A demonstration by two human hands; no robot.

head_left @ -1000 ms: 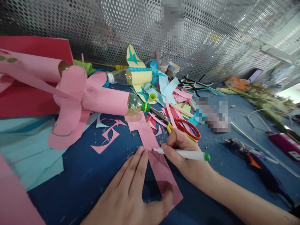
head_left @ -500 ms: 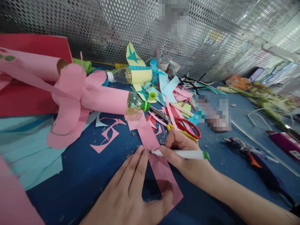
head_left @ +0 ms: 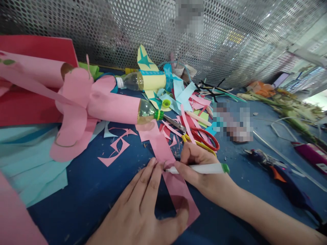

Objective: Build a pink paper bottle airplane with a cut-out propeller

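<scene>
Gripping white marker in right hand, tip at pink strip. Resting left hand, flat and unclenched, on strip.

Just beyond the right hand lie scissors; to its right there is a glue gun, and farther right a purple pack. Light blue paper lies left of the left hand; far beyond this hand is a bottle with yellow paper.

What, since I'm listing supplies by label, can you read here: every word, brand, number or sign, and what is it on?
Purple pack: white lettering, perhaps "B", cut off at the picture's edge; not surely readable.
White felt-tip marker: no legible text.
Nothing else reads clearly.
</scene>
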